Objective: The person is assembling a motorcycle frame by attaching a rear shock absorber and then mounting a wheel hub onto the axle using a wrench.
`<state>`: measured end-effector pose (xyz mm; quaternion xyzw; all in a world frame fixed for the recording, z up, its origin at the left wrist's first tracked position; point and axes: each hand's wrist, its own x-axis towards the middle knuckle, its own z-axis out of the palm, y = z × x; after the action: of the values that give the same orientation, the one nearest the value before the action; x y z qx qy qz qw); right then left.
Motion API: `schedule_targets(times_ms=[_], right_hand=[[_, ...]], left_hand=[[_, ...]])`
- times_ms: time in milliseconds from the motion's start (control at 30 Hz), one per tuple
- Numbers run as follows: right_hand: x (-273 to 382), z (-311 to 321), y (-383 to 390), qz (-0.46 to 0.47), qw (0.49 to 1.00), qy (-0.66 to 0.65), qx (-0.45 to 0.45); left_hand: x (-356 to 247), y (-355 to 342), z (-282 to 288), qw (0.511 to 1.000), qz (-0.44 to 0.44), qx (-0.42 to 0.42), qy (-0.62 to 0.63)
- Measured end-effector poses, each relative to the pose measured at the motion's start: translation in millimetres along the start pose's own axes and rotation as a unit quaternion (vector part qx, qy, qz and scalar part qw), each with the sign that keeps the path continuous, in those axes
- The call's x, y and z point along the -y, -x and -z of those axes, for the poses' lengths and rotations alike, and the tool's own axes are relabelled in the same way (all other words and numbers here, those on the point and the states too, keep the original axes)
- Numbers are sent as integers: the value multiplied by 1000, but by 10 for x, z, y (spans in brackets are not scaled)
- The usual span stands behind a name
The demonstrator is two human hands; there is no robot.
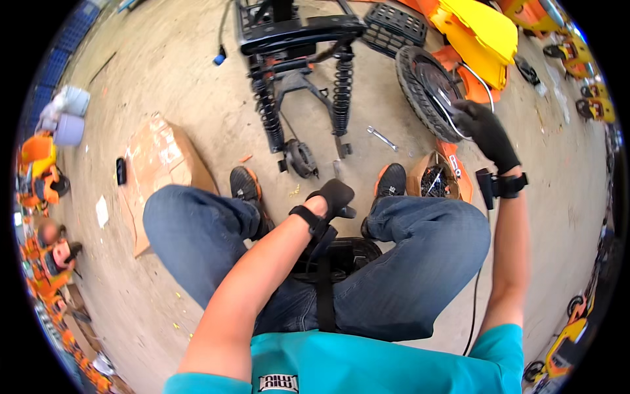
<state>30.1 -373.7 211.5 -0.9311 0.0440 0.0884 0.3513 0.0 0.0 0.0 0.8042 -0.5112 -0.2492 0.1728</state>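
Note:
My right hand point(484, 130), in a dark glove, is out to the right beside a black-tyred wheel point(420, 85). Its fingers look closed on a pale, curved cable point(487, 87) that loops over the wheel's hub side; the exact grip is partly hidden. My left hand point(335, 197), also gloved, hovers between my knees with the fingers curled in and nothing visible in them. In front of me stands a black vehicle frame point(302, 39) with two coil-spring shock absorbers point(342, 92). A small drum-like part point(301, 159) hangs low between them on a cable.
A wrench point(382, 138) lies on the concrete floor. By my right foot is a box of small dark parts point(434, 180); left stands a taped cardboard box point(161, 157). Yellow panels point(476, 33) and a black crate point(392, 29) lie beyond the wheel. A blue-tipped cable point(219, 58) hangs left.

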Motion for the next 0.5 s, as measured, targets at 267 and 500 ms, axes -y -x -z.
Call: schedule_targets(times_ms=[267, 500], right_hand=[[1519, -124, -124, 208, 957, 200, 19], [1705, -1291, -49, 272, 912, 235, 196]], left_hand=[[-390, 254, 425, 986, 155, 31, -60], [-347, 228, 510, 919, 268, -197, 213]])
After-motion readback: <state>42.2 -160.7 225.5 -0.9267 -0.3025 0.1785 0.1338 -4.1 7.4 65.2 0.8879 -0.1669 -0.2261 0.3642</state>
